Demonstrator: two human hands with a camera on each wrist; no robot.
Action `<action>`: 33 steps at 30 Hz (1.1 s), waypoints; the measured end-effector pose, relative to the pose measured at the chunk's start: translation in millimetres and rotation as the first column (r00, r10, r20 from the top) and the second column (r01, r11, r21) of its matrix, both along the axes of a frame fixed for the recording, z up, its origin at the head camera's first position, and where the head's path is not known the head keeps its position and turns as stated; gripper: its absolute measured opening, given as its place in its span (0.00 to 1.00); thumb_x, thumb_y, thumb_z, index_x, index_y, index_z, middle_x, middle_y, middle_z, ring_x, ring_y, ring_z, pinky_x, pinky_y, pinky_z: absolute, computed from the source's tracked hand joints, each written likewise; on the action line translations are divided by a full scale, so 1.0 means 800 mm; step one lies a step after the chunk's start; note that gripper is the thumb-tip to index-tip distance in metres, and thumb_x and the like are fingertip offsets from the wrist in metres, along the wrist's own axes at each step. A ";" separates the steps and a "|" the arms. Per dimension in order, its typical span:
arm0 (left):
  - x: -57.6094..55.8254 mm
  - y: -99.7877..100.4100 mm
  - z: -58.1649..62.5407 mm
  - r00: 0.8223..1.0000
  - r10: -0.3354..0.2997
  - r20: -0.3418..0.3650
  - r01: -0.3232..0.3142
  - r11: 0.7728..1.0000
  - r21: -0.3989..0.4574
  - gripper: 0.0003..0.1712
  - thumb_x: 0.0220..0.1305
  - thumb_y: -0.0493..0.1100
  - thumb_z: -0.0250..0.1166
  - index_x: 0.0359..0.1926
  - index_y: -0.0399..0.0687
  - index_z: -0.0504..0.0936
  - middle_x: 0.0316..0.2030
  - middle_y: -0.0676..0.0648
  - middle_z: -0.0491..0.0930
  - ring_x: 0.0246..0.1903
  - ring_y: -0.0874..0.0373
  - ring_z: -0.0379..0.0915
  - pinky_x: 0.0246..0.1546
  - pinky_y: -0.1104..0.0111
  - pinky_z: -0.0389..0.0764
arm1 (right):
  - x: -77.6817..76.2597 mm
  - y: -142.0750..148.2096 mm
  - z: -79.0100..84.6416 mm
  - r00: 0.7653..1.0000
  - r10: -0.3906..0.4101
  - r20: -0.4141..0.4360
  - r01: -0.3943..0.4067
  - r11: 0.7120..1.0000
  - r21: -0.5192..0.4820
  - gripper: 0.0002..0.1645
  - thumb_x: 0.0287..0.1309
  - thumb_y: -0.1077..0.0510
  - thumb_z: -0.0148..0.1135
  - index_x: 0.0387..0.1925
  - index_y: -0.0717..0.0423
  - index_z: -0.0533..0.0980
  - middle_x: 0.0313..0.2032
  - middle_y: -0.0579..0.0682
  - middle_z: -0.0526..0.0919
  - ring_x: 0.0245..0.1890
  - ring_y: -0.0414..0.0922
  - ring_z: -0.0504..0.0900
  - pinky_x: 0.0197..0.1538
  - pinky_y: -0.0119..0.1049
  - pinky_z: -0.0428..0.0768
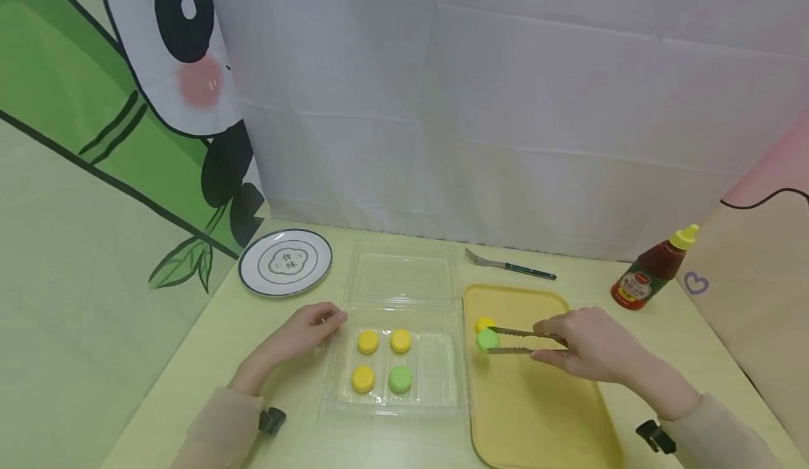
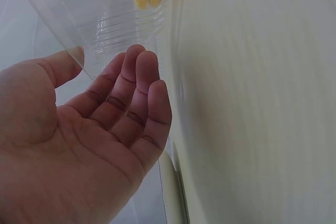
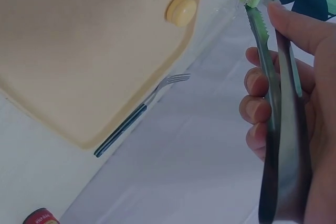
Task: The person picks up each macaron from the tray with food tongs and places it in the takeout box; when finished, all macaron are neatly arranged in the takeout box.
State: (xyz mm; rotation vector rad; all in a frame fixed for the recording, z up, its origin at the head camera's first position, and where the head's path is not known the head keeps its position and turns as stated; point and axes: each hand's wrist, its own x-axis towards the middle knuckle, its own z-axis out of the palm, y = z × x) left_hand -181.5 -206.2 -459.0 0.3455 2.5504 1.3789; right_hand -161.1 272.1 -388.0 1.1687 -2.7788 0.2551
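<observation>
My right hand (image 1: 597, 346) holds metal tongs (image 3: 291, 156) with toothed tips. Between those tips is a green macaron (image 1: 487, 341), over the left side of the yellow tray (image 1: 537, 413). Just behind it a yellow macaron (image 3: 181, 11) lies on the tray. My left hand (image 1: 306, 328) is by the left edge of a clear plastic container (image 1: 436, 357), its fingers relaxed and slightly bent. In the left wrist view, thumb and fingers are spread apart at the container's corner. Inside the container sit three yellow macarons (image 1: 368, 342) and one green macaron (image 1: 400, 379).
The container's lid (image 1: 404, 272) lies folded back behind it. A white plate (image 1: 286, 262) with a dark rim stands at the back left. Behind the tray is a fork (image 1: 512, 267) with a dark green handle. A red sauce bottle (image 1: 654, 269) with yellow cap stands right.
</observation>
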 end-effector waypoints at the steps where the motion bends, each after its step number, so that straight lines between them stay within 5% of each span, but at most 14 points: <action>1: 0.000 0.000 0.000 1.000 -0.001 -0.002 0.001 1.000 0.002 0.17 0.75 0.50 0.57 0.46 0.38 0.80 0.32 0.44 0.77 0.31 0.53 0.72 0.28 0.68 0.74 | -0.001 -0.001 0.002 1.000 0.002 0.002 -0.002 1.000 0.000 0.18 0.56 0.43 0.72 0.39 0.51 0.86 0.32 0.39 0.87 0.21 0.26 0.68 0.24 0.27 0.69; 9: 0.000 0.001 0.000 1.000 0.000 -0.004 0.000 1.000 0.019 0.17 0.75 0.49 0.57 0.46 0.38 0.79 0.32 0.45 0.77 0.31 0.53 0.71 0.27 0.68 0.74 | -0.009 -0.010 0.008 0.997 0.065 -0.047 -0.065 0.998 -0.006 0.16 0.57 0.43 0.71 0.40 0.49 0.86 0.34 0.39 0.87 0.22 0.26 0.73 0.26 0.29 0.75; 17: 0.000 0.002 0.002 1.000 -0.007 -0.011 0.007 1.000 0.010 0.17 0.75 0.50 0.57 0.44 0.38 0.79 0.31 0.45 0.77 0.31 0.53 0.71 0.28 0.68 0.74 | -0.016 -0.028 0.016 0.991 0.110 -0.072 -0.110 0.994 -0.001 0.12 0.57 0.44 0.72 0.28 0.40 0.76 0.20 0.29 0.66 0.18 0.26 0.58 0.21 0.25 0.59; 24: 0.000 0.002 0.003 1.000 -0.003 -0.008 0.003 1.000 0.012 0.17 0.75 0.50 0.57 0.44 0.38 0.79 0.31 0.45 0.77 0.31 0.53 0.71 0.28 0.68 0.74 | -0.020 -0.041 0.017 0.992 0.112 -0.059 -0.112 0.994 0.010 0.11 0.58 0.43 0.71 0.29 0.42 0.78 0.21 0.29 0.68 0.18 0.27 0.59 0.21 0.25 0.60; 33: -0.002 0.000 -0.002 1.000 0.007 0.007 -0.007 1.000 -0.012 0.17 0.75 0.51 0.57 0.45 0.39 0.80 0.32 0.45 0.77 0.33 0.52 0.71 0.30 0.67 0.75 | -0.028 -0.055 0.012 0.988 0.140 -0.064 -0.141 0.990 -0.009 0.21 0.57 0.45 0.72 0.22 0.40 0.66 0.18 0.31 0.53 0.18 0.28 0.51 0.22 0.26 0.52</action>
